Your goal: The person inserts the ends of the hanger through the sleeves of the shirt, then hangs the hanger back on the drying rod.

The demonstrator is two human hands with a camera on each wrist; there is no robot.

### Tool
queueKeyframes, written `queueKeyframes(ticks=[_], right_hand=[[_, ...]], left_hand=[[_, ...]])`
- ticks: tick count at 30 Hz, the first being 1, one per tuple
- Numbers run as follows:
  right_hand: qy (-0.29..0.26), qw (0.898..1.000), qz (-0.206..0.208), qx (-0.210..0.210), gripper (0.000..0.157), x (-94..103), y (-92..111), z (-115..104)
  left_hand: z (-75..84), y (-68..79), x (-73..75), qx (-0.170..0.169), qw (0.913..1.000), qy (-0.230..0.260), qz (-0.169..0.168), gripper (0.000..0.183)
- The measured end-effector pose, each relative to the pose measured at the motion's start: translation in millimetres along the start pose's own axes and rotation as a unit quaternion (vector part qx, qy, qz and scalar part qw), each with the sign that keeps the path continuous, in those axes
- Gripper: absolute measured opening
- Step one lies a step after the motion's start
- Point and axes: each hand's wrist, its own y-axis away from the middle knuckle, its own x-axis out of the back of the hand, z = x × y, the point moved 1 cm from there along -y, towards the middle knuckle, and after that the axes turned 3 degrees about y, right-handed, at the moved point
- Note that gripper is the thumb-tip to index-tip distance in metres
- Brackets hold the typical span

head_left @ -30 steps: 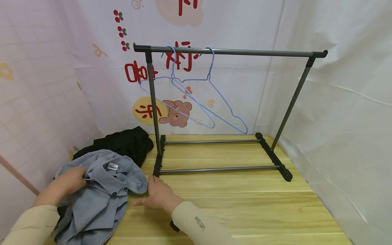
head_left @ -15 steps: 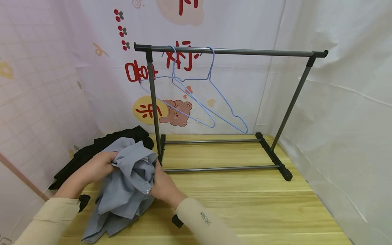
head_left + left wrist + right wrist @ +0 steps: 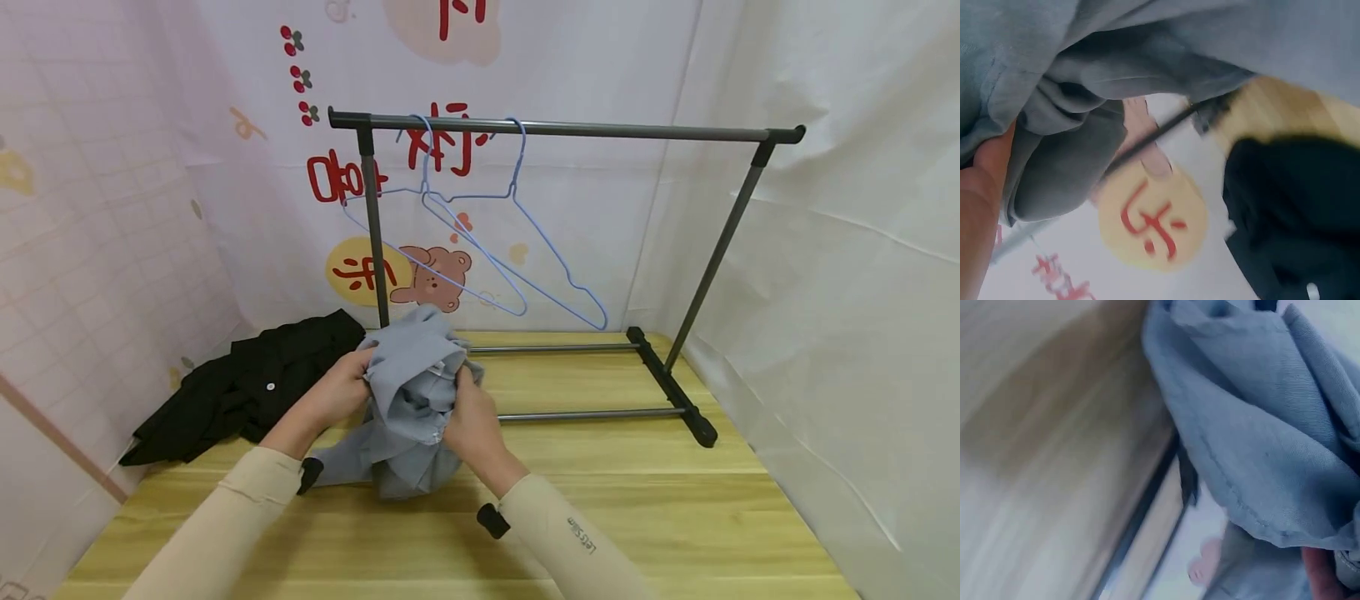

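Note:
A bunched grey-blue shirt (image 3: 412,392) hangs between both hands in front of the rack's left upright. My left hand (image 3: 341,387) grips its left side, and my right hand (image 3: 474,421) holds its right side with the fingers partly hidden by cloth. A lower flap of the shirt trails left, close over the table. In the left wrist view the left thumb (image 3: 994,162) presses into the folds of the grey cloth (image 3: 1066,169). The right wrist view shows a broad draped panel of the shirt (image 3: 1272,450), with a bit of the right hand (image 3: 1321,575) at its lower edge.
A dark metal clothes rack (image 3: 585,127) stands on the wooden table (image 3: 637,517). Two blue wire hangers (image 3: 558,254) hang from its top bar. A crumpled black garment (image 3: 247,387) with a white button lies at the left. A printed curtain (image 3: 585,50) backs the table.
The right hand has come to the shirt and taken hold of it. Both hands have lifted the shirt off the pile and carried it right, uncovering more of the black garment.

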Motion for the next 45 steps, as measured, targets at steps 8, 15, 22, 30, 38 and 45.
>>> queueKeyframes(ticks=[8, 15, 22, 30, 38, 45], right_hand=[[0.154, 0.988, 0.023, -0.015, 0.044, 64.5, 9.8, 20.3], [0.246, 0.968, -0.015, -0.049, 0.038, 82.4, 13.7, 47.4], [0.243, 0.957, -0.078, -0.134, 0.046, 64.8, 17.2, 92.1], [0.122, 0.964, -0.213, -0.098, 0.045, 74.6, 18.1, 107.5], [-0.128, 0.937, -0.3, -0.123, 0.049, 90.9, 19.7, 112.5], [0.047, 0.996, -0.077, -0.009, 0.031, 83.4, 7.8, 131.9]], left_hand=[[7.0, -28.2, -58.3, 0.01, 0.9971, 0.062, -0.042, 0.032], [-7.4, -39.5, -95.2, 0.113, 0.9872, 0.092, -0.064, 0.04], [-35.5, -30.8, -113.9, 0.179, 0.9795, 0.049, -0.079, 0.036], [-27.7, -35.3, -140.0, 0.143, 0.9834, 0.041, -0.105, 0.06], [-30.2, -37.9, -132.2, 0.144, 0.987, 0.073, -0.001, 0.046], [-36.1, -35.7, -109.0, 0.157, 0.9836, 0.087, 0.016, 0.023]])
